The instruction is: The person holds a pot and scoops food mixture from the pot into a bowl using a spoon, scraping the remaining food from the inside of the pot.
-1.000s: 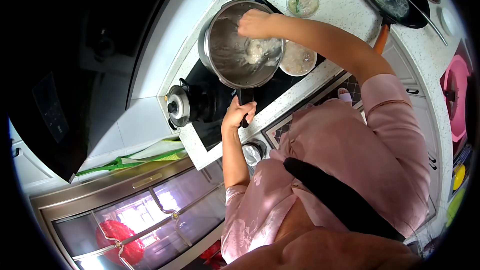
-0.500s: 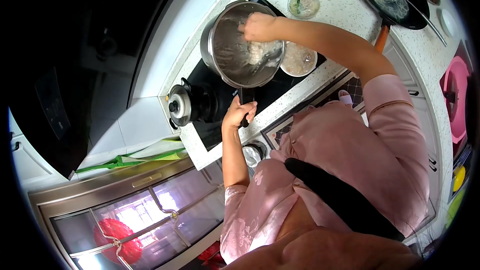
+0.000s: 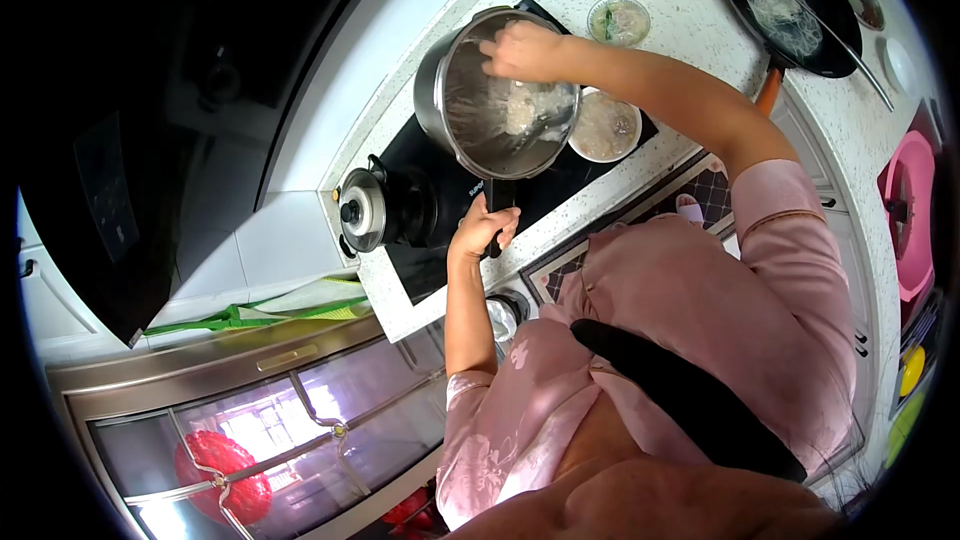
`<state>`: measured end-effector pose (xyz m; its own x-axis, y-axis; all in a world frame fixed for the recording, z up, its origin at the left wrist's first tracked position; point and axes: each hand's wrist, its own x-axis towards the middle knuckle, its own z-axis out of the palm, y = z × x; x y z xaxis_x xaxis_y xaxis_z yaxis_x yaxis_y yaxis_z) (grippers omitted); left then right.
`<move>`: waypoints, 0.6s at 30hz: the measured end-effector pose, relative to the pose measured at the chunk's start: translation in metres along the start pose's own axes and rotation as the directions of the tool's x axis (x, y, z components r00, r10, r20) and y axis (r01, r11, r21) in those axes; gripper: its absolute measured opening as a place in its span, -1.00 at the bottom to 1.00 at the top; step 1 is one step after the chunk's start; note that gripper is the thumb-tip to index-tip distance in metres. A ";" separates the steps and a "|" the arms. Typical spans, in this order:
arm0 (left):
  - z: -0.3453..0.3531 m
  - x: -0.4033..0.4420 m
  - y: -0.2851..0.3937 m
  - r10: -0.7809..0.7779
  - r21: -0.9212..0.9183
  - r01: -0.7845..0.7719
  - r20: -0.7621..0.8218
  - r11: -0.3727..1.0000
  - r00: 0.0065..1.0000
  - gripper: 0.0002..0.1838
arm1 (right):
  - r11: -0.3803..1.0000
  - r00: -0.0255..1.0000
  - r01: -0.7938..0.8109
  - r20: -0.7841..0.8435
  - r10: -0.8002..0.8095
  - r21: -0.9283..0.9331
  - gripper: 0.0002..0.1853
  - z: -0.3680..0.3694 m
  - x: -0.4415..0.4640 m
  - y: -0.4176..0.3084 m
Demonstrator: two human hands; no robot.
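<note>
R hand (image 3: 525, 51) uncurled, part-open at pot (image 3: 431, 90); L hand (image 3: 484, 228) grips handle (image 3: 497, 198).

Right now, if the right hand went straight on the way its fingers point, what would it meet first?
Most likely the inner wall of the pot, opposite the right hand's fingers; how deep the fingers sit below the rim is unclear.

Left hand (image 3: 484, 228) closed in a grip, forearm (image 3: 468, 315) extended. Right arm (image 3: 670, 85) outstretched; right hand (image 3: 527, 50) palm down, fingers (image 3: 491, 47) bent.
</note>
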<state>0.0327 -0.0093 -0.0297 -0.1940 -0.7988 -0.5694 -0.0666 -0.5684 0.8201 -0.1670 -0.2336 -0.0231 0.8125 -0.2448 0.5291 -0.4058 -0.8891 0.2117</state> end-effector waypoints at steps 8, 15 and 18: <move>-0.002 0.000 0.002 0.003 0.016 -0.004 0.046 1.000 0.999 -0.83 | 0.999 0.991 -0.052 0.126 0.051 0.007 -0.87 0.018 -0.012 -0.010; 0.001 0.000 0.003 0.001 0.033 -0.001 0.006 0.999 1.000 -0.82 | 0.988 0.987 -0.153 -0.053 0.152 -0.003 -0.89 0.003 0.001 -0.018; 0.001 0.000 0.003 0.015 0.041 -0.017 0.033 0.999 0.999 -0.83 | 0.992 0.989 -0.118 0.097 0.113 0.048 -0.89 0.008 -0.012 -0.021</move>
<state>0.0317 -0.0107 -0.0269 -0.2273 -0.8004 -0.5547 -0.1036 -0.5465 0.8310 -0.1648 -0.2149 -0.0410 0.7982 -0.3803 0.4672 -0.4783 -0.8716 0.1077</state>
